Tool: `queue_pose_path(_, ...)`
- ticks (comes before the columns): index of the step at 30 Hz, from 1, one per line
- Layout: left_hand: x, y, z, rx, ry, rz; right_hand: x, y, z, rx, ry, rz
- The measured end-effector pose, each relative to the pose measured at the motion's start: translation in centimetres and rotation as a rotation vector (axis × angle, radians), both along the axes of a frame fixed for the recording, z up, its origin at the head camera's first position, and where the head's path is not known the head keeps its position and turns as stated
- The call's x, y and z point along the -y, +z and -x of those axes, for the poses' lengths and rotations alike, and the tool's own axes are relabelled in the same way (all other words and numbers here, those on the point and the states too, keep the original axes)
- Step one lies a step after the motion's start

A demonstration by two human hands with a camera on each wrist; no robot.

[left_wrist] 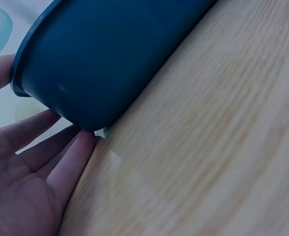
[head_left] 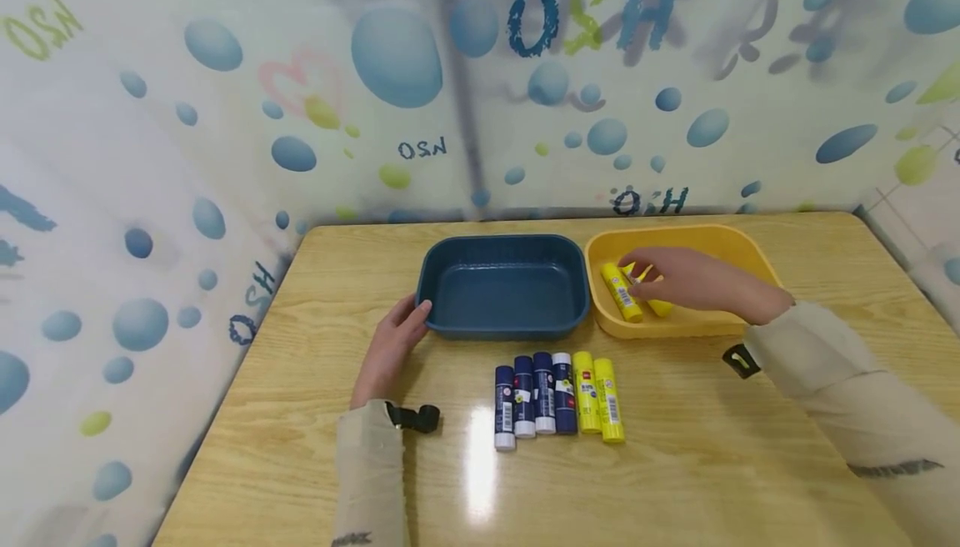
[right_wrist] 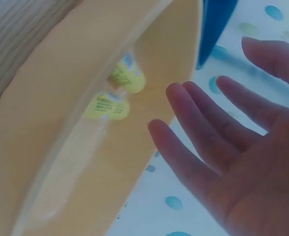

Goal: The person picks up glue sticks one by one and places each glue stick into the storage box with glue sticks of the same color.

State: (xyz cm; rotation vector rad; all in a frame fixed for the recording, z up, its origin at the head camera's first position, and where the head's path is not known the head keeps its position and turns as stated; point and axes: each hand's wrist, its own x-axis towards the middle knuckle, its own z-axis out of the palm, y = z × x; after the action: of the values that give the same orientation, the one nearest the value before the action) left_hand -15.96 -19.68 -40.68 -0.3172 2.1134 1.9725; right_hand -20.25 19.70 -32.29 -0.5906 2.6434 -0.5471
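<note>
My left hand (head_left: 392,343) holds the left side of a dark blue plastic tray (head_left: 502,334), thumb at its rim and fingers against the outer wall (left_wrist: 95,64). Nothing lies inside that tray. Over a yellow tray (head_left: 720,234) hovers my right hand (head_left: 693,280), its fingers spread and apart in the right wrist view, with nothing between them. Below it, two yellow glue sticks, one in plain sight (head_left: 621,293) and the other (head_left: 660,307) partly hidden by the hand, lie in the yellow tray.
In front of the trays, several dark blue glue sticks (head_left: 543,393) and two yellow ones (head_left: 597,397) lie side by side in a row on the wooden table (head_left: 690,464). A patterned curtain (head_left: 480,113) hangs behind the table's far edge.
</note>
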Motion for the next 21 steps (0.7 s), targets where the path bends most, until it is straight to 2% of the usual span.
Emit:
queue_pose_path(7, 0.0, -0.1, -0.1, -0.025, -0.005, -0.014, 0.1, 0.4, -1.7, -0.083, -0.051, -0.018)
queue_pose_path(11, 0.0, -0.3, 0.1, -0.021, 0.005, -0.012, 0.1, 0.2, -3.0, -0.148, -0.062, -0.043)
queue_pose_path(21, 0.4, -2.3, 0.8, -0.037, 0.036, -0.013, 1.0, -1.0, -6.1, -0.238, -0.085, -0.062)
